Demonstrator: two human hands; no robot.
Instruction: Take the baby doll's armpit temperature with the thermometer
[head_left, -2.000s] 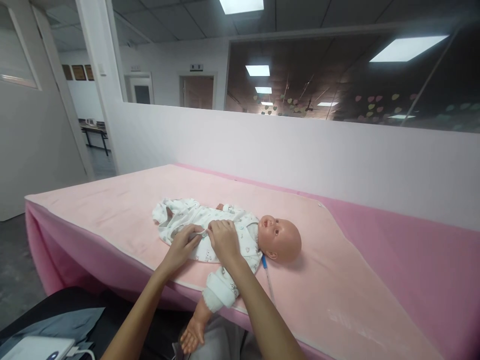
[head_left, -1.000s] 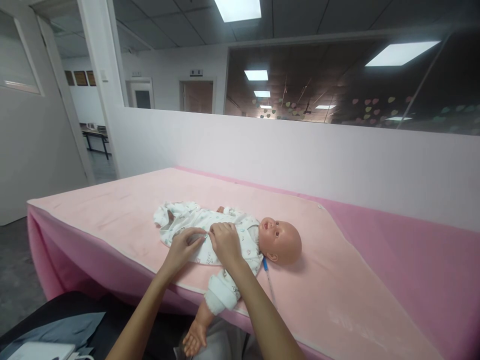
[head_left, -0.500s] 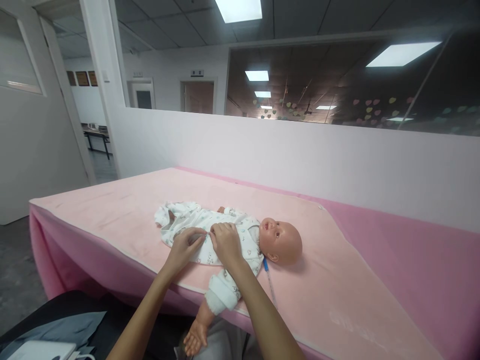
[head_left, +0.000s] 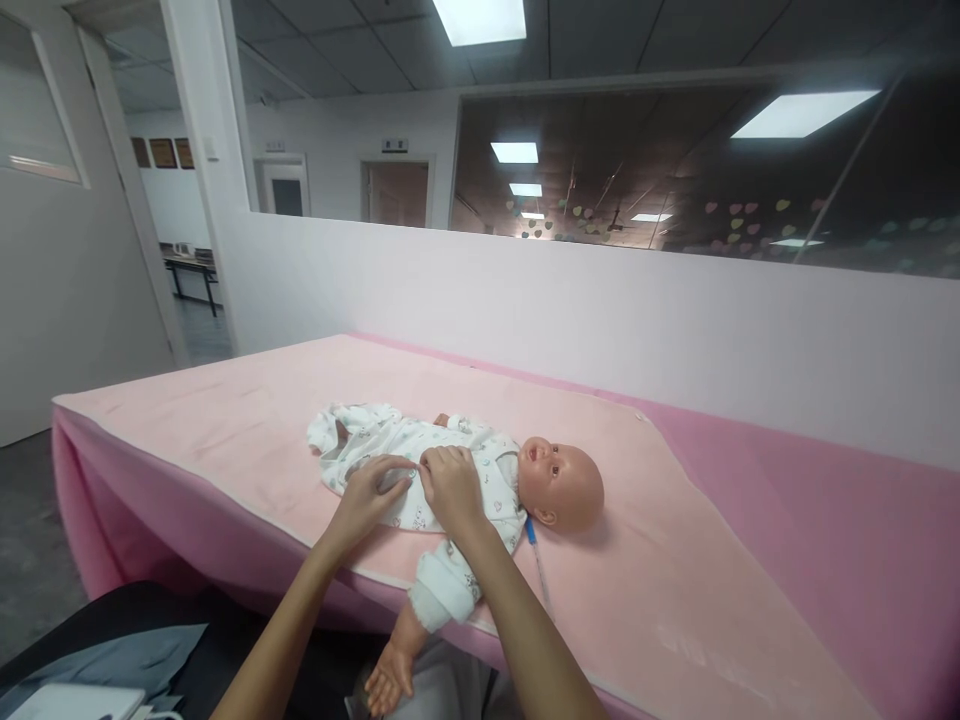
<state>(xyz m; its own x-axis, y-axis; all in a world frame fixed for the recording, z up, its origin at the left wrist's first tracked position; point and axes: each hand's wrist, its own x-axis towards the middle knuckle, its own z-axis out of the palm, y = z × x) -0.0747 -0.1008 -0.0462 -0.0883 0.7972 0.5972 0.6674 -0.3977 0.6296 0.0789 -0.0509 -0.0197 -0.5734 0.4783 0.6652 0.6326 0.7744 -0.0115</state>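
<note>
A baby doll [head_left: 562, 485] lies on its back with its head to the right. It wears a white printed baby outfit [head_left: 416, 437]. At the front of the outfit, my left hand [head_left: 373, 495] pinches the cloth between thumb and fingers. My right hand [head_left: 454, 490] is close beside it, fingers curled down onto the same cloth; its fingertips are partly hidden. The doll's near arm, with a rolled-up sleeve [head_left: 445, 585], hangs over the table edge under my right forearm. Beside the doll's neck lies a thin clear stick with a blue end [head_left: 532, 532], perhaps a thermometer.
A pale pink mat [head_left: 675, 570] covers the table over a darker pink cloth [head_left: 810, 490]. Behind stands a low white wall [head_left: 562, 300] with glass above. On the left is a door [head_left: 75, 270]. A white device [head_left: 86, 703] rests at the lower left.
Both hands stay at the outfit's front, the left fingers having shifted very slightly. The doll and the stick lie as before. The view has moved a little.
</note>
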